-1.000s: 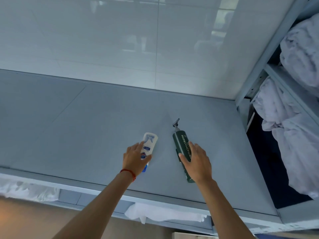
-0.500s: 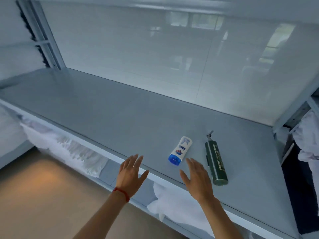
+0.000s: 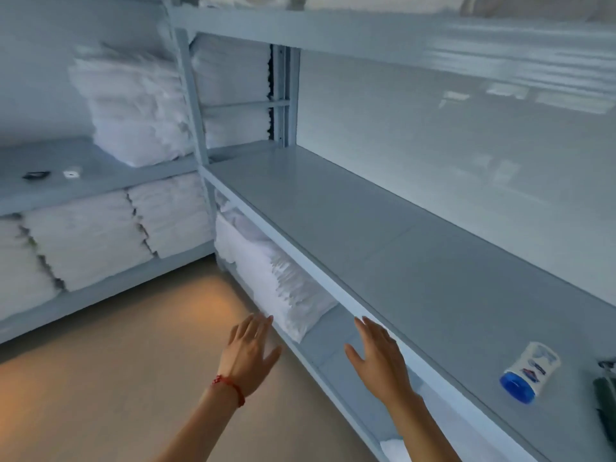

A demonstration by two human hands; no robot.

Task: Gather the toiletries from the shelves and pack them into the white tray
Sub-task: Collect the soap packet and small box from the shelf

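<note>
Head view: I see my left hand [image 3: 248, 351] and right hand [image 3: 378, 360], each grip wide and holding nothing, now pulled back off the shelf [image 3: 383, 235] and hanging before its front edge. The white bottle [image 3: 530, 371] I touched a second ago lies far right on the shelf, the green bottle [image 3: 606, 405] cut off beside it. Folded linens [image 3: 286, 278] fill the level below.
</note>
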